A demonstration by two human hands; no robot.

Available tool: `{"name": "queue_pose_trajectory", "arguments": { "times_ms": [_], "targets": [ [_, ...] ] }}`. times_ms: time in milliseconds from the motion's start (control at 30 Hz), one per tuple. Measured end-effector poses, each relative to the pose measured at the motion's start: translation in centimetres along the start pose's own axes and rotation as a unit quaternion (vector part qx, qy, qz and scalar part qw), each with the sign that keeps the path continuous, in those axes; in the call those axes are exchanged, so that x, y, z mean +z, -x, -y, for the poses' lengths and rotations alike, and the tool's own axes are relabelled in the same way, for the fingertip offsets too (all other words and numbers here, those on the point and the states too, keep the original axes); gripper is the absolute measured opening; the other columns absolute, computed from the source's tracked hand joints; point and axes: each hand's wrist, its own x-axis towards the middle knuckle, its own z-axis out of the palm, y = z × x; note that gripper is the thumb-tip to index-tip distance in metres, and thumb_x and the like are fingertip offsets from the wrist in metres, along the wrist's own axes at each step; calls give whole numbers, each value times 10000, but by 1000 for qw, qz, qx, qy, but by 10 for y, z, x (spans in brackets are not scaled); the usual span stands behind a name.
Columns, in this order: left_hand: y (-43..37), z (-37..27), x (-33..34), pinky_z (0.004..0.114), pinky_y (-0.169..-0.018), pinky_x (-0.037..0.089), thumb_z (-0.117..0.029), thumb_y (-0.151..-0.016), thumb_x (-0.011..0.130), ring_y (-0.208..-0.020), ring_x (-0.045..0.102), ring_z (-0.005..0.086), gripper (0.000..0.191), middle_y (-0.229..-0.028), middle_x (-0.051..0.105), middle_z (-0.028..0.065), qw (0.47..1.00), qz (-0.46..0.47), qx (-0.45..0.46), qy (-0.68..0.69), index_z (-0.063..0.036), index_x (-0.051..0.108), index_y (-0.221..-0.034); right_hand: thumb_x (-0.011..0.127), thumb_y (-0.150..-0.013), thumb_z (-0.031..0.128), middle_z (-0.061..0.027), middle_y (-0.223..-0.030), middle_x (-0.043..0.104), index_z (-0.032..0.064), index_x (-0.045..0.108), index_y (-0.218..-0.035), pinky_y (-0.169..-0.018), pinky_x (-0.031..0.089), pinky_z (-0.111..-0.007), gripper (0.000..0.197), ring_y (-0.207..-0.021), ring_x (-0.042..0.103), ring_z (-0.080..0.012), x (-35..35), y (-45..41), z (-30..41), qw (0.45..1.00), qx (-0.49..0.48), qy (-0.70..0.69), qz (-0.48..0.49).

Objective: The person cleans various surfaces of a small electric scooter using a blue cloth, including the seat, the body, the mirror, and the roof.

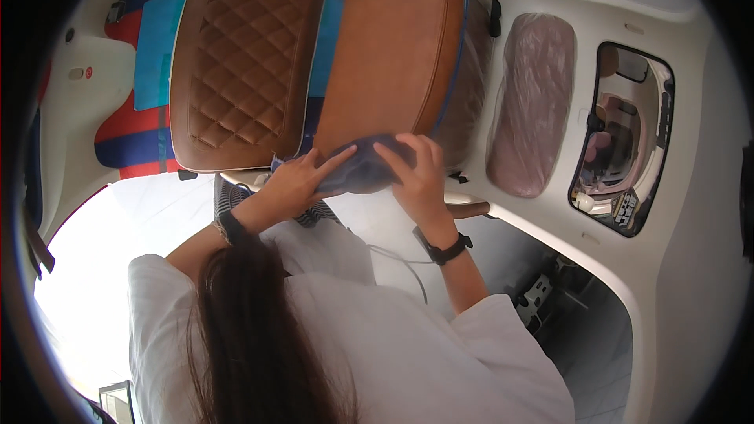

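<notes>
A smooth brown leather-like cushion cover [389, 47] with a stitched right edge lies across the seat before me. At its near end a dark blue cloth or film [362, 171], perhaps its underside, faces up. My left hand [294, 182] grips this blue part from the left, forefinger stretched along it. My right hand [419, 174] holds its right side, with the thumb and fingertips pressed on top. Beside the cover, on the left, lies a brown diamond-quilted seat cushion [247, 65]. Parts of my fingers are hidden behind the blue material.
A small cream vehicle body [595, 6] surrounds the seat. To the right sit a plastic-wrapped pink cushion [530, 106] and a dark-framed window [624, 135]. Red and blue striped fabric [135, 147] shows at left. A thin cable [412, 265] runs across the floor below.
</notes>
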Motion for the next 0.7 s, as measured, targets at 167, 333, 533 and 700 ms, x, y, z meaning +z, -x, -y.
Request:
{"name": "queue_pose_trajectory", "arguments": {
  "times_ms": [167, 333, 533, 700],
  "targets": [
    [-49, -2, 19, 450, -874, 475, -253, -925, 648, -1020, 549, 405, 511, -1102, 492, 223, 995, -58, -68, 49, -123, 463, -1384, 710, -656, -19, -72, -1138, 589, 130, 739, -1049, -856, 495, -387, 421, -1072, 550, -290, -8, -57, -34, 999, -32, 33, -15],
    [-125, 3, 3, 453, -833, 477, -306, -935, 634, -979, 547, 398, 435, -1057, 496, 222, 975, -206, -81, -22, -124, 518, -1313, 693, -678, -38, -58, -1025, 587, 115, 744, -985, -844, 504, -362, 347, -999, 563, -257, -31, -142, -86, 996, -68, 7, 63],
    [-218, 37, -50, 463, -807, 498, -393, -949, 596, -972, 563, 363, 484, -1047, 507, 194, 933, -328, -106, -102, -220, 481, -1387, 706, -670, -44, -19, -1000, 584, 133, 729, -1033, -861, 513, -351, 404, -990, 576, -224, -24, -240, -143, 984, -161, 66, 35],
    [-283, 80, -105, 500, -823, 516, -349, -963, 584, -1047, 568, 377, 458, -1150, 515, 207, 894, -398, -113, -171, -276, 458, -1397, 664, -803, 31, -154, -1127, 609, 62, 685, -1129, -935, 477, -401, 328, -1085, 571, -327, -16, -310, -160, 981, -147, 119, 39]
  ]
}}
